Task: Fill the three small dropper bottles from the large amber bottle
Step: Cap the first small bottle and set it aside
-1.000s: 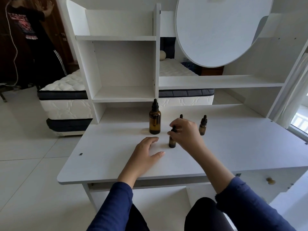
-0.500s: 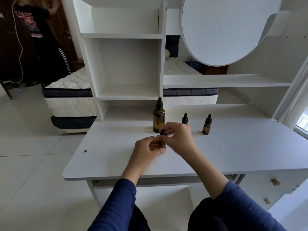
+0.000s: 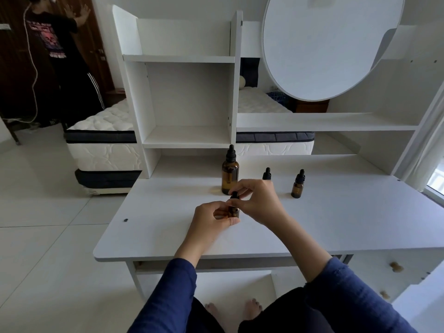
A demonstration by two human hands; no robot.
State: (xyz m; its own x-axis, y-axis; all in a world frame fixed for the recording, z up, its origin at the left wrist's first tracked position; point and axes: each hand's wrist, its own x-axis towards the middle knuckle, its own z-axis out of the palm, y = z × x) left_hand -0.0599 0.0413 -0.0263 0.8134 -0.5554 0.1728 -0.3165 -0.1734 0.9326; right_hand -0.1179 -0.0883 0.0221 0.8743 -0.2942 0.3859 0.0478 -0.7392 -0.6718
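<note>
The large amber bottle (image 3: 230, 175) with its black dropper cap stands upright at the middle of the white desk (image 3: 336, 222). In front of it my left hand (image 3: 212, 218) grips the body of a small amber dropper bottle (image 3: 234, 211). My right hand (image 3: 258, 200) pinches that bottle's black cap from above. A second small dropper bottle (image 3: 266, 174) stands behind my right hand, only its cap showing. The third small dropper bottle (image 3: 298, 185) stands upright further right, capped.
White shelving (image 3: 187, 97) rises at the back of the desk, with a round white panel (image 3: 329, 42) on the upper right. A mattress (image 3: 103, 140) lies beyond the desk. A person (image 3: 60, 56) stands at the far left by a dark door.
My right hand has carried the small bottle from the right toward the middle, and my left hand, flat on the desk before, has come up and gripped its body.
</note>
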